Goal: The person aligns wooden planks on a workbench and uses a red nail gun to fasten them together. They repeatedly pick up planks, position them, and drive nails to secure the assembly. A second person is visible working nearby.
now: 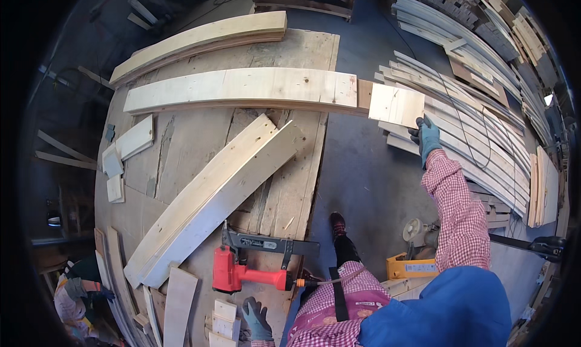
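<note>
My right hand (427, 138), in a blue-grey glove with dark fingertips, grips the lower right corner of a small square wooden board (396, 105). That board is at the right end of a long curved wooden piece (242, 86), which lies across the worktable and sticks out past its edge. My left hand (257, 318), gloved too, hangs low by the table's near edge, fingers apart and holding nothing. Just left of it are small wood blocks (224, 320). Above it a red nail gun (245, 272) with a black magazine rests on the table, its hose leading right.
Two curved wooden pieces (215, 198) lie diagonally on the worktable (193, 138), with another stack (200, 44) at the far side. Long planks (460, 129) are piled on the right. A yellow tool (411, 266) sits near my right side. Another person (78, 301) is at lower left.
</note>
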`<control>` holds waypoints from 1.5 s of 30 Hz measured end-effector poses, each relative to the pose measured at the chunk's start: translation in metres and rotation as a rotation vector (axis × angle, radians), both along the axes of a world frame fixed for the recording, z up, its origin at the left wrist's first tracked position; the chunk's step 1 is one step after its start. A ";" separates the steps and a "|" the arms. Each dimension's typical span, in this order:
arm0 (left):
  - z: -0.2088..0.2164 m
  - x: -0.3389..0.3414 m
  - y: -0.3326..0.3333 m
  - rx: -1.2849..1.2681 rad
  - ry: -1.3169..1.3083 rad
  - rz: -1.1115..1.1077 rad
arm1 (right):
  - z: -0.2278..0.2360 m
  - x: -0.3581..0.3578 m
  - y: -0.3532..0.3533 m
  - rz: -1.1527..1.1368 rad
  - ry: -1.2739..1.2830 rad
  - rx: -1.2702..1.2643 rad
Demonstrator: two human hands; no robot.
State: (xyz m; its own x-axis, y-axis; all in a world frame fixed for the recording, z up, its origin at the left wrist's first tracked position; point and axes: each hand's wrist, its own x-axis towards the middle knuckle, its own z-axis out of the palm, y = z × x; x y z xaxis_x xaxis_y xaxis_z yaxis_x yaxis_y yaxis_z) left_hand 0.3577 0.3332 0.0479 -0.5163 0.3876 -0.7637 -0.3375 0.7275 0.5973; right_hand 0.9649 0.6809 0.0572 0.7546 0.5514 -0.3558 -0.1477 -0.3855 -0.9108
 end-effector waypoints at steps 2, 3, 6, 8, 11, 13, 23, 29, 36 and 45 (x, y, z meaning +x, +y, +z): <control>-0.021 0.005 0.007 -0.086 -0.094 0.101 | -0.033 0.022 0.028 -0.004 0.035 -0.042; -0.029 0.004 0.014 -0.124 -0.139 0.154 | -0.046 0.029 0.038 0.019 0.091 -0.032; -0.047 0.001 0.036 -0.072 -0.187 0.122 | -0.057 0.026 0.058 0.153 0.031 -0.137; -0.066 0.004 0.049 0.130 -0.319 0.091 | -0.062 0.022 0.067 0.207 -0.036 -0.154; -0.082 -0.001 0.058 0.144 -0.312 0.093 | -0.050 0.027 0.075 0.300 -0.092 -0.231; -0.097 -0.006 0.059 0.166 -0.234 0.078 | -0.041 0.033 0.076 0.329 -0.094 -0.245; -0.071 0.020 0.081 0.094 0.031 -0.033 | -0.056 0.023 0.058 0.272 -0.092 -0.184; -0.060 0.031 0.087 0.081 0.127 -0.055 | -0.051 0.018 0.064 0.234 -0.065 -0.211; -0.071 0.017 0.076 0.083 0.092 -0.055 | -0.038 0.015 0.065 0.232 0.026 -0.179; -0.077 0.011 0.074 0.045 0.015 -0.027 | -0.023 0.020 0.063 0.225 0.129 -0.160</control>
